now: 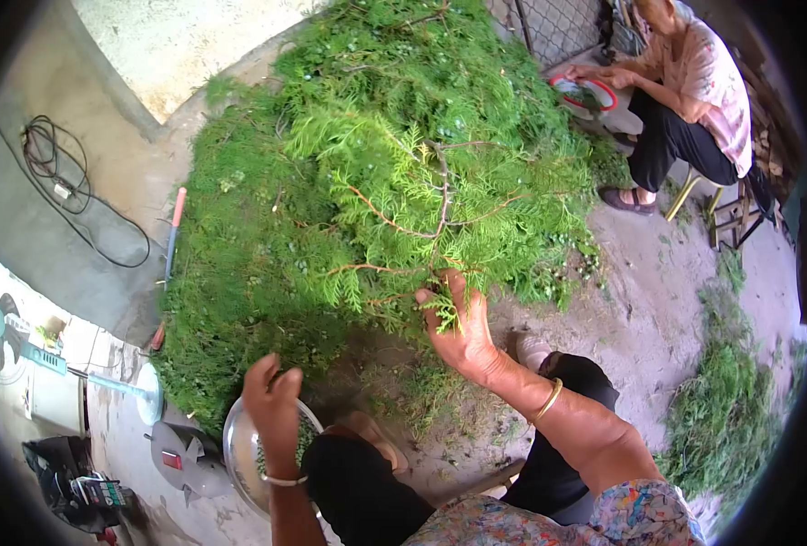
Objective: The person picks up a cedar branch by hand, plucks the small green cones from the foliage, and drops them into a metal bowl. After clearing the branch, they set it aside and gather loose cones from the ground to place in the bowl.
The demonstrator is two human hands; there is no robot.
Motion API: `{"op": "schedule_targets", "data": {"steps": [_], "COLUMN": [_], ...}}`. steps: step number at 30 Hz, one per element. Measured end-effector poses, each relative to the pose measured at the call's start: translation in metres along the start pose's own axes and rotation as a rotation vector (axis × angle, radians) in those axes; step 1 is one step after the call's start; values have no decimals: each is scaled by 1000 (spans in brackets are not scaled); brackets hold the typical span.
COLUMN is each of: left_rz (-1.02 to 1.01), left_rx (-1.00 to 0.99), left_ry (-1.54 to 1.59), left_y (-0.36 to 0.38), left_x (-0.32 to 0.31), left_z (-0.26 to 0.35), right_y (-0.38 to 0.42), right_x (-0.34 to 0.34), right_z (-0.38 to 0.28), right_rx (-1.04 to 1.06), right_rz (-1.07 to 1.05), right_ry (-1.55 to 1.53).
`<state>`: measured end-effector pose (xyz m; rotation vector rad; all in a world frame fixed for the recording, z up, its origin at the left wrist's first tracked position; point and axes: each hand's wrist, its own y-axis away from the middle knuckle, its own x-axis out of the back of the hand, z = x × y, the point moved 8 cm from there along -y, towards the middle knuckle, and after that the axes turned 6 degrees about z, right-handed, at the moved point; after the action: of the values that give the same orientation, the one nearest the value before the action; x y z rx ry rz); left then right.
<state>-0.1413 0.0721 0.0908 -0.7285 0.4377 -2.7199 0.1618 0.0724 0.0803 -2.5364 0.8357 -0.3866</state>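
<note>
A leafy green conifer branch (pixel 442 196) with brown twigs stands up from my right hand (pixel 462 337), whose fingers are closed around its lower end. It reaches forward over a large heap of similar cut branches (pixel 248 209). My left hand (pixel 274 400) is raised at the heap's near left edge, above a round metal bowl (pixel 239 446). Its fingers are loosely bent and somewhat apart, with nothing visible in them. Small green bits (pixel 308 428) lie in the bowl, partly hidden by my left arm and knee.
At the upper right a seated person (pixel 695 91) holds a red-rimmed basket (pixel 585 94). More cut greenery (pixel 726 409) lies at the right. On the left are a coiled cable (pixel 57 164), a pink-handled tool (pixel 177 209), a standing fan (pixel 3 328) and a black bag (pixel 66 482).
</note>
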Motion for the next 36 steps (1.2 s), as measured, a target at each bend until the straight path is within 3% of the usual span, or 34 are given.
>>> {"op": "schedule_targets", "data": {"steps": [3,6,8,10,13,15,18,19,20,22,23,26,28,30,31,34,35,36], "left_rz": [-52,-62,-105,-303,-325,-418,-377,-252,-235,-486,-525,-527,-491,-575,-571,-587,-488,-615], "left_rx": [-170,-298,-453,-2,153,359,503,640,638,664,636,623,641,462,469,462,387,477], "left_ry": [93,70,9,335,521,698,878,871,871,1120,1175,1201,1223,1344,1360,1305,1273,1076], "left_y": [-11,-19,-21,-20,-23,-16,-6,-2,-5,-7,-11,-12,-14,-20,-21,-20,-18,-16], "left_x": [-56,-98,-120,-147,-169,-176,-169,-167,-164,-178,-179,-174,-174,-167,-166,-167,-166,-162], "left_z": [65,92,110,89,33,17,15,-2,-9,-7,-7,-11,-17,6,6,8,0,15], "right_y": [2,16,20,23,33,44,49,50,47,43,44,54,56,52,51,52,48,47], "right_x": [-5,-31,-30,-29,-32,-42,-47,-49,-48,-44,-46,-49,-46,-41,-39,-42,-38,-35], "right_z": [-10,29,22,-12,-23,-24,-21,-21,-23,-27,-22,-14,-25,-29,-32,-15,-14,-13], "right_rx": [133,33,47,474,579,671,611,616,618,617,527,436,519,447,503,432,387,368], "right_rz": [-82,-194,-255,-305,-401,-492,-480,-489,-439,-335,-384,-496,-498,-492,-452,-547,-492,-503], "right_ry": [41,-202,-149,439,505,591,541,533,491,411,414,362,385,278,278,333,260,282]}}
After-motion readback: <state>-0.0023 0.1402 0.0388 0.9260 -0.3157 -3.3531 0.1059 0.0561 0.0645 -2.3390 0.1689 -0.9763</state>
